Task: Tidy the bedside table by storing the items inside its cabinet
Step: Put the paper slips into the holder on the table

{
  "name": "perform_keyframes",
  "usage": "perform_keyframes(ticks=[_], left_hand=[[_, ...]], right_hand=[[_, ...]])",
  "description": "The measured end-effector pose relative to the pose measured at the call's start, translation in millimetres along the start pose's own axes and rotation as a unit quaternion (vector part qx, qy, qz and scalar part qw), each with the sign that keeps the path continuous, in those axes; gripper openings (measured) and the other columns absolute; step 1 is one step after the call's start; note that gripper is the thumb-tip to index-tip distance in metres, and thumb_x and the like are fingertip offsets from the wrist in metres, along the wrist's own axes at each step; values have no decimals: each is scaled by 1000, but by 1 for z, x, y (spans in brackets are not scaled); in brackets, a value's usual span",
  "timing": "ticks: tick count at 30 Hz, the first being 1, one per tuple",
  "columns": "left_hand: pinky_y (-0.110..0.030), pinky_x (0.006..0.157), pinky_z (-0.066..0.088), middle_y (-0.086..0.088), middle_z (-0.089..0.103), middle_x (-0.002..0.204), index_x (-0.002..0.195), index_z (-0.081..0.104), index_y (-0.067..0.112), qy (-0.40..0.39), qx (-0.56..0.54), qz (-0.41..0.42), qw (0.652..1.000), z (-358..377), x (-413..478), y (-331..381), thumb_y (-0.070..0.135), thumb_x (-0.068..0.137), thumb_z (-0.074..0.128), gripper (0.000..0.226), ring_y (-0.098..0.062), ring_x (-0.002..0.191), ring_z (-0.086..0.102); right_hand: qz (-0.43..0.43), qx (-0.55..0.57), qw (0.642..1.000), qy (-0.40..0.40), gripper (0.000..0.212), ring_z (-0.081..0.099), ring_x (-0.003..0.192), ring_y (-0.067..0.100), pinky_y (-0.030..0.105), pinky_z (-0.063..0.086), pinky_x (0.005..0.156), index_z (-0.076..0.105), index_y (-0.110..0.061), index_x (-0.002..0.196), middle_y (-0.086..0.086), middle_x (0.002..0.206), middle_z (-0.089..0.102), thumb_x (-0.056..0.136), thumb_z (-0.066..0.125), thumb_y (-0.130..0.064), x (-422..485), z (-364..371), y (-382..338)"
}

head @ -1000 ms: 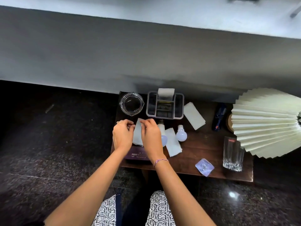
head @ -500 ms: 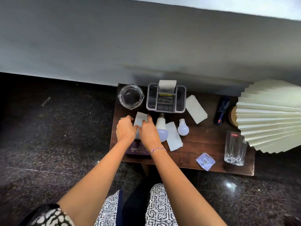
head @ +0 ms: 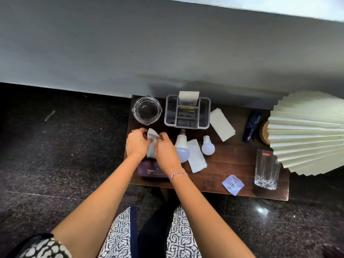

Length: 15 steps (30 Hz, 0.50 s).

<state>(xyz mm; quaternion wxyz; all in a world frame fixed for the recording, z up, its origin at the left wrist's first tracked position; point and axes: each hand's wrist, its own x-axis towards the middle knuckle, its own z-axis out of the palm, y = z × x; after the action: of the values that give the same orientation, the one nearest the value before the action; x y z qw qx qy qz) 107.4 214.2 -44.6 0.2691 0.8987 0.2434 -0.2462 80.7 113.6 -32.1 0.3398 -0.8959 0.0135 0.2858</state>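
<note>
Dark wooden bedside table (head: 229, 164) stands against a grey wall (head: 130, 53); near its left end the left hand (head: 136, 144) and right hand (head: 165, 151) each pinch a small white folded paper napkin (head: 151, 135), half hidden between them. Under the wrists, a purple lettered box (head: 147, 171) is partly covered; the cream pleated lampshade (head: 307, 135) runs off-frame.

On the dark wooden table (head: 232, 164), a round clear glass ashtray (head: 147, 110) sits back left, a grey plastic caddy (head: 187, 126) right of it. Before the caddy lie a large white bulb (head: 181, 143) and a small white bulb (head: 208, 147), a folded white tissue (head: 196, 159) between them.
</note>
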Motion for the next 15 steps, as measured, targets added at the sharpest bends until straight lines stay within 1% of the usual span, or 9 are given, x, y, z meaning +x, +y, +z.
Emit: perform_keyframes(ticks=[3, 5, 6, 8, 10, 11, 13, 14, 15], left_hand=[[-32, 67, 47, -7, 71, 88, 99, 70, 18, 7, -1, 15, 1000, -10, -3, -1, 25, 83, 67, 18, -24, 86, 65], [-29, 65, 45, -5, 71, 85, 96, 72, 17, 19, -8, 38, 999, -18, -6, 2, 25, 82, 68, 16, -20, 81, 64], [-28, 65, 44, -5, 72, 86, 96, 73, 16, 25, -7, 55, 998, -22, -8, 4, 24, 82, 69, 16, -18, 79, 63], [-28, 68, 46, -5, 74, 87, 97, 74, 15, 35, -5, 95, 995, -32, -11, 10, 24, 81, 70, 18, -18, 79, 64], [-26, 69, 44, -5, 74, 87, 96, 74, 14, 46, -5, 136, 990, -41, -16, 18, 23, 80, 71, 19, -15, 77, 62], [-24, 69, 42, -5, 74, 87, 95, 74, 13, 54, -7, 156, 986, -45, -19, 23, 23, 79, 72, 19, -12, 75, 60], [-17, 69, 38, -5, 75, 88, 94, 75, 11, 71, -27, 192, 978, -52, -26, 35, 23, 78, 73, 19, -8, 75, 57], [-16, 69, 38, -6, 75, 88, 93, 75, 10, 75, -39, 210, 974, -54, -30, 42, 22, 78, 73, 19, -9, 75, 58], [-17, 70, 41, -7, 75, 88, 92, 75, 9, 75, -48, 229, 969, -55, -36, 49, 21, 78, 73, 18, -12, 77, 61]], right_hand=[[-53, -2, 998, 32, 28, 52, 108, 36, 41, 46, 89, 50, 1, 121, 18, 124, 49, 95, 40, -5, -6, -8, -3], [-78, 5, 995, 65, 31, 56, 105, 30, 35, 47, 91, 53, -1, 124, 14, 126, 48, 94, 44, -5, -9, -18, -3], [-79, 32, 991, 98, 30, 58, 102, 26, 33, 48, 90, 56, -2, 122, 12, 123, 50, 93, 48, -6, -12, -24, -2], [-62, 101, 976, 183, 27, 59, 90, 19, 35, 52, 84, 60, -5, 116, 9, 112, 53, 90, 57, -8, -17, -41, 0], [-35, 159, 957, 241, 32, 58, 80, 14, 32, 54, 78, 60, -6, 117, 9, 104, 56, 85, 65, -9, -23, -60, 4], [-21, 179, 952, 248, 36, 57, 77, 13, 28, 54, 77, 60, -5, 119, 9, 101, 57, 84, 67, -10, -25, -70, 8], [-7, 188, 953, 237, 43, 58, 76, 12, 16, 50, 77, 59, -6, 122, 9, 94, 60, 81, 71, -12, -27, -88, 14], [-4, 182, 957, 224, 44, 58, 74, 12, 14, 49, 77, 60, -7, 122, 9, 89, 62, 80, 72, -14, -28, -96, 17], [-3, 177, 961, 213, 43, 58, 72, 12, 14, 49, 76, 62, -7, 120, 9, 85, 64, 79, 74, -16, -30, -103, 19]])
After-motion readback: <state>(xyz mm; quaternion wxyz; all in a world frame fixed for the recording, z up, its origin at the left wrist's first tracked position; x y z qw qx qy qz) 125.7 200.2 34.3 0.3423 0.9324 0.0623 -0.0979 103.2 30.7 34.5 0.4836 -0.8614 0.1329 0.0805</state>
